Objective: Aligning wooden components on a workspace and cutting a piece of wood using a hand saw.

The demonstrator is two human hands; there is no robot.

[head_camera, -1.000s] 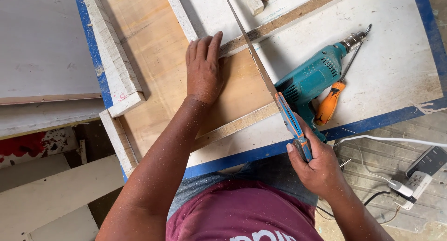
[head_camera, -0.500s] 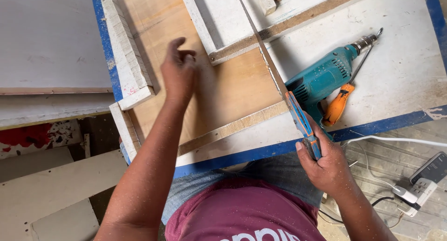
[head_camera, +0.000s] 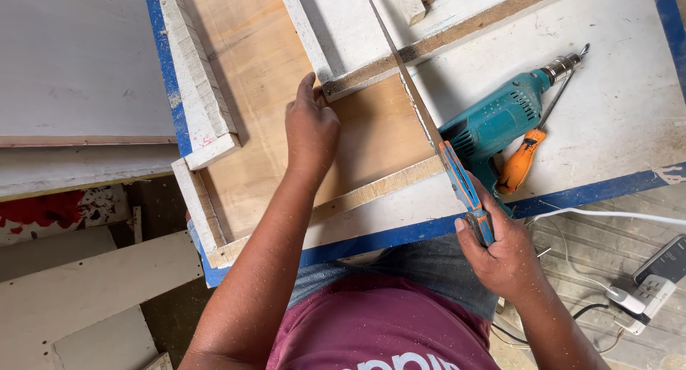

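Gripping blue-and-orange-handled hand saw (head_camera: 466, 191) tight in right hand (head_camera: 504, 252). Pressing left hand (head_camera: 311, 131), fingers together, on white-painted wooden board (head_camera: 343, 38). Might nick those fingers if blade skips.

Between the left hand (head_camera: 311, 131) and the handsaw (head_camera: 429, 134) the plywood panel (head_camera: 371, 138) lies open, while the teal drill (head_camera: 500, 120) and orange screwdriver (head_camera: 525, 159) block the right side just beside the blade.
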